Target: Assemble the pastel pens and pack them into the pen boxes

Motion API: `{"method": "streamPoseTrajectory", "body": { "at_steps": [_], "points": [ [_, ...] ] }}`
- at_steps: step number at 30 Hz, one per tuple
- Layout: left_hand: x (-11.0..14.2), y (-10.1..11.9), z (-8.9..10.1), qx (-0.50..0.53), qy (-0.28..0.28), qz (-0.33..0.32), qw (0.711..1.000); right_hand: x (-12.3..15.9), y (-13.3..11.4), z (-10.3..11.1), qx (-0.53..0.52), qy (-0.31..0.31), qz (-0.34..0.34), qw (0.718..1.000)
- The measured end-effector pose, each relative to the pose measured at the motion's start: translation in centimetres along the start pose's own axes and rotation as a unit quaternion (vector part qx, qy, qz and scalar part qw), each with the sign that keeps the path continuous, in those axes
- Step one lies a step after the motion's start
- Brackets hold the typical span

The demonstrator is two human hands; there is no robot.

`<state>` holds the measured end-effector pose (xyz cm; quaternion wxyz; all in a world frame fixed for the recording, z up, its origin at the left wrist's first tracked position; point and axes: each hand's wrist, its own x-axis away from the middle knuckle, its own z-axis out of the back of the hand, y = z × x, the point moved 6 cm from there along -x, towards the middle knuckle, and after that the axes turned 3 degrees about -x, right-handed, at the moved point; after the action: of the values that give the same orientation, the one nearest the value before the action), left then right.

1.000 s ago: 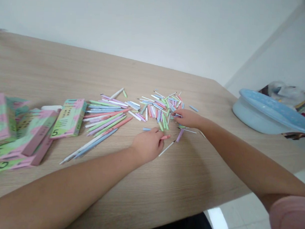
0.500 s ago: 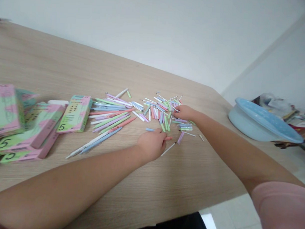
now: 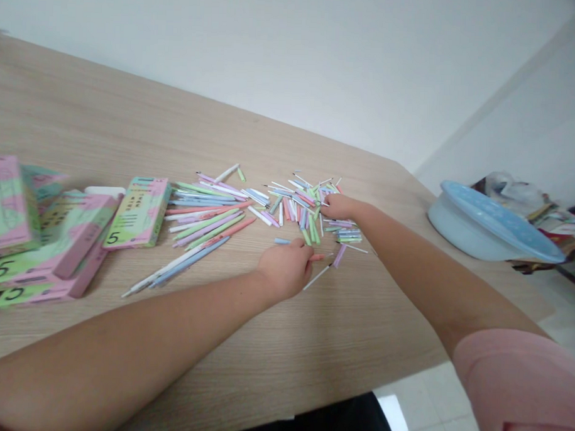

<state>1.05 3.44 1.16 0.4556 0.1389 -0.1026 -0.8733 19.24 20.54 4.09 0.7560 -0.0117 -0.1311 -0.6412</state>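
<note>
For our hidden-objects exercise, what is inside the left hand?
A coral piece sticks out of the left hand; its other end, and anything else inside, is covered by the hand.

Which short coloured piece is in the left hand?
The orange piece, protruding from the left hand; the blue piece and purple piece nearby lie on the table.

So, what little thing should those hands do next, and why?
Probably the right hand should pinch one piece from the heap of pastel pieces: it is at the heap's edge, while the left hand grips a coral piece. I can't tell whether the right hand holds anything.
</note>
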Motion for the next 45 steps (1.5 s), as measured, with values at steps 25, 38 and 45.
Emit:
{"method": "streamPoseTrajectory", "body": {
  "at_steps": [25, 38, 45],
  "points": [
    [0.0, 0.4, 0.4, -0.018, 0.001, -0.012, 1.0, 2.1, -1.4, 0.5, -0.001, -0.063, 0.02, 0.998],
    [0.0, 0.4, 0.4, -0.008, -0.004, -0.013, 1.0, 2.3, -2.2, 0.5, 0.005, -0.062, 0.015, 0.998],
    [0.0, 0.3, 0.2, -0.003, -0.002, -0.006, 1.0, 2.1, -2.4, 0.5, -0.002, -0.05, 0.021, 0.999]
  ]
}}
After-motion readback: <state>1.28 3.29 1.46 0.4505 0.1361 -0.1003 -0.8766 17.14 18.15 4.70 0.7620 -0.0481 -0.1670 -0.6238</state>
